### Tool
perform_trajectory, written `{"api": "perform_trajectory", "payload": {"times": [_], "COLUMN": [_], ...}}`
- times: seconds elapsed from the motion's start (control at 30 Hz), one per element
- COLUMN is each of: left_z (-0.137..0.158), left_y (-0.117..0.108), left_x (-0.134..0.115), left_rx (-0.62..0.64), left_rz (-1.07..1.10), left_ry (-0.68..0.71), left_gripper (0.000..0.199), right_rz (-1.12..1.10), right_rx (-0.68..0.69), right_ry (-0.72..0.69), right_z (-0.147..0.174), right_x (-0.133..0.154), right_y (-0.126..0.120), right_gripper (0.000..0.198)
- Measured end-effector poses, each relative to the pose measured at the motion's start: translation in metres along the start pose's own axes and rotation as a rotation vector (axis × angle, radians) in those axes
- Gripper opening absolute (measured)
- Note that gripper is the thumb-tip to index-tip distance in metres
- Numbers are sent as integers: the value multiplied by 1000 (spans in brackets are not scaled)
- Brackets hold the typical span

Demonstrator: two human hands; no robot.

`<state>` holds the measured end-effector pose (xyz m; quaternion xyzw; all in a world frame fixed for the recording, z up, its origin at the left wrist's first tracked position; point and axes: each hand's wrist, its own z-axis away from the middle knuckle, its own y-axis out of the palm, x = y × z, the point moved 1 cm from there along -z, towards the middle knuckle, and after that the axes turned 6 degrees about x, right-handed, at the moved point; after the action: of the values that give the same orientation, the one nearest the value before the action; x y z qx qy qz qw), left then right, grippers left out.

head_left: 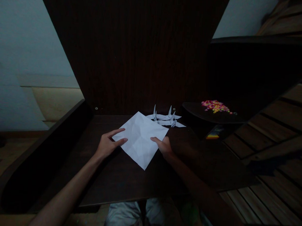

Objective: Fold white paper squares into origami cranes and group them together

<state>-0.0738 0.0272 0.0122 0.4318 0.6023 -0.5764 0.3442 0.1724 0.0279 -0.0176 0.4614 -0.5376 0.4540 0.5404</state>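
Note:
A white square sheet of paper (141,139) with faint creases is turned cornerwise above the dark desk. My left hand (109,141) holds its left corner, the thumb on top and the index finger stretched along the upper edge. At the right side my right hand (164,145) grips the sheet, thumb on the upper face and the other fingers hidden beneath. Just behind the paper stand several folded white paper cranes (172,122), partly covered by its far edge.
A small dark shelf (191,109) to the right bears a heap of colourful beads or tiny pieces (216,106). The desk (107,184) has a raised left side panel (39,154) and a tall back board (133,52). Wooden slats (273,121) lie at the right.

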Motion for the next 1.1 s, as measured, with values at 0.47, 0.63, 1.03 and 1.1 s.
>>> {"api": "perform_trajectory", "payload": {"times": [0.47, 0.63, 1.03, 1.1], "left_z": [9, 8, 14, 14], "left_y": [10, 17, 24, 24], "left_x": [-6, 7, 1, 1], "left_rx": [-78, 91, 526, 575], "left_rz": [80, -124, -333, -401], "left_ry": [134, 275, 423, 487], "left_gripper": [68, 27, 24, 28], "right_rz": [60, 380, 868, 881], "right_rx": [60, 162, 456, 524], "right_ry": [6, -119, -457, -526], "right_z": [0, 4, 10, 10], "right_x": [-9, -12, -5, -4], "right_y": [2, 1, 1, 1], "right_gripper": [26, 24, 18, 16]}}
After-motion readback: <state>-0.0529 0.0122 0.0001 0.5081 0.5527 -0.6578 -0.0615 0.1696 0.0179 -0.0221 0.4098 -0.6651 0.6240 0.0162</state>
